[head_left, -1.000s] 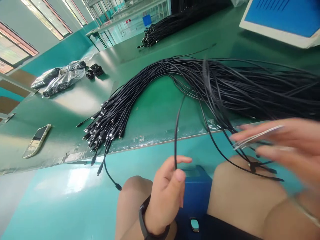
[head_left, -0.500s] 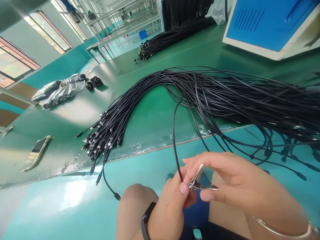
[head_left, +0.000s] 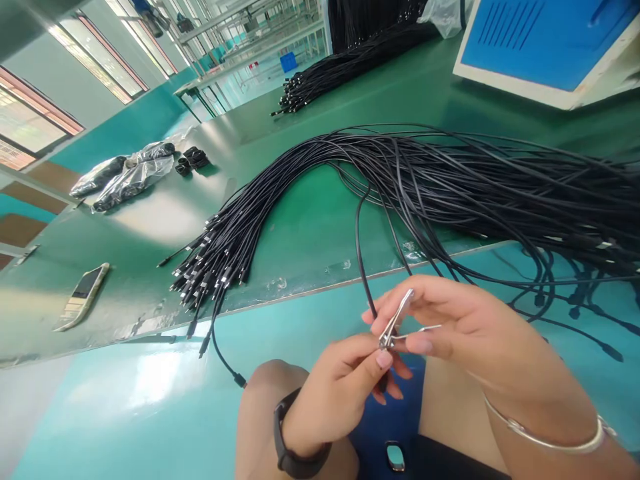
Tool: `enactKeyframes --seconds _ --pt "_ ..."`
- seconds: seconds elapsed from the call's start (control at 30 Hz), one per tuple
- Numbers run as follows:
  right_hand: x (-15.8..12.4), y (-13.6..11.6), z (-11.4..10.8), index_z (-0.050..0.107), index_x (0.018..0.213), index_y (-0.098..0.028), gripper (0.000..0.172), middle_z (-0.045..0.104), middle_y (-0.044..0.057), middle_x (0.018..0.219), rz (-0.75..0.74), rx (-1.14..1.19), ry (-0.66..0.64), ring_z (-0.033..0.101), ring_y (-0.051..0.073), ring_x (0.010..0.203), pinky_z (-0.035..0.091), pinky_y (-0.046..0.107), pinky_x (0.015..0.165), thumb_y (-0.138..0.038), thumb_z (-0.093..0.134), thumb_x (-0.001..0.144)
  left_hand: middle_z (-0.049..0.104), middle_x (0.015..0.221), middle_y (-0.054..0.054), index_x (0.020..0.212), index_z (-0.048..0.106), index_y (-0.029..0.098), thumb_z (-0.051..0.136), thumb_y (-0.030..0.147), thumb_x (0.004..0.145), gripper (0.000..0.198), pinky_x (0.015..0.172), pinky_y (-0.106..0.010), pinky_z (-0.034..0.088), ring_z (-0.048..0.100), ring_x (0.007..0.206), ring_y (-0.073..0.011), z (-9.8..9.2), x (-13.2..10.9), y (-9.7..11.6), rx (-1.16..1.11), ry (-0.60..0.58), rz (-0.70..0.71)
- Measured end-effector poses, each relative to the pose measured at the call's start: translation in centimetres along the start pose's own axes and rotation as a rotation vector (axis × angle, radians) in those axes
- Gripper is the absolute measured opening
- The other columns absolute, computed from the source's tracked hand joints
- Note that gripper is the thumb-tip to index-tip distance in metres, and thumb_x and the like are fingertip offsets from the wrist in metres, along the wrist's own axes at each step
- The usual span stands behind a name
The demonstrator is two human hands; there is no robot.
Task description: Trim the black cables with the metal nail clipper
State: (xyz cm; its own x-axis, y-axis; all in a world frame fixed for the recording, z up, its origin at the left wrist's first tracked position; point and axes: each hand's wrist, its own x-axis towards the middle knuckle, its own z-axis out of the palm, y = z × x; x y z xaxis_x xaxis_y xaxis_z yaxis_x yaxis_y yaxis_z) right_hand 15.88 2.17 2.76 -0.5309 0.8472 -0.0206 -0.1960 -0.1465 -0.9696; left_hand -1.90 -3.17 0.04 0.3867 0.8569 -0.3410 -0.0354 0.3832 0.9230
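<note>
A silver nail clipper, its lever raised, is held between the thumb and fingers of my right hand. Its jaws meet the tip of the black cable end pinched in my left hand, just above my lap. From there the black cable rises to a large bundle of black cables lying across the green table. My fingers hide most of the cable end, so I cannot tell exactly where the jaws touch it.
Cable plugs fan out near the front edge of the table. A phone and plastic-bagged cables lie to the left. Behind are another cable bundle and a blue-and-white machine. Several cable ends hang over the edge on the right.
My left hand has turned, bringing its thumb on top of the cable end. The clipper and my right hand sit slightly higher in view, and the clipper remains in the right hand.
</note>
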Motion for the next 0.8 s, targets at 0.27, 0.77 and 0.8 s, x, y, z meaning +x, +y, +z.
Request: enactKeyframes --seconds 0.27,0.77,0.8 --pt "0.4 0.7 0.2 0.072 0.093 -0.025 0.009 0.072 0.003 0.097 -0.161 -0.008 0.173 0.069 0.019 0.101 0.058 0.024 0.083 -0.030 0.071 0.085 0.074 0.094 -0.011 0.087 0.074 0.014 0.077 0.025 0.076 0.017 0.085 -0.035 0.054 0.070 0.088 -0.0223 0.6 0.7 0.0 -0.213 0.118 -0.060" --pt "1.0 2.1 1.6 0.067 0.095 -0.021 0.015 0.074 0.007 0.098 -0.084 0.267 0.131 0.071 0.019 0.086 0.060 0.029 0.068 -0.027 0.073 0.084 0.077 0.088 -0.005 0.098 0.077 0.021 0.060 0.029 0.092 0.020 0.072 -0.025 0.057 0.070 0.076 -0.0164 1.1 -1.1 1.4 0.086 0.485 0.264" --pt "1.1 2.1 1.7 0.067 0.095 -0.021 0.015 0.074 0.008 0.098 -0.083 0.269 0.138 0.071 0.019 0.084 0.060 0.029 0.067 -0.027 0.074 0.083 0.077 0.089 -0.004 0.101 0.077 0.023 0.058 0.028 0.093 0.021 0.074 -0.024 0.056 0.070 0.077 -0.0158 1.1 -1.1 1.4 0.102 0.476 0.272"
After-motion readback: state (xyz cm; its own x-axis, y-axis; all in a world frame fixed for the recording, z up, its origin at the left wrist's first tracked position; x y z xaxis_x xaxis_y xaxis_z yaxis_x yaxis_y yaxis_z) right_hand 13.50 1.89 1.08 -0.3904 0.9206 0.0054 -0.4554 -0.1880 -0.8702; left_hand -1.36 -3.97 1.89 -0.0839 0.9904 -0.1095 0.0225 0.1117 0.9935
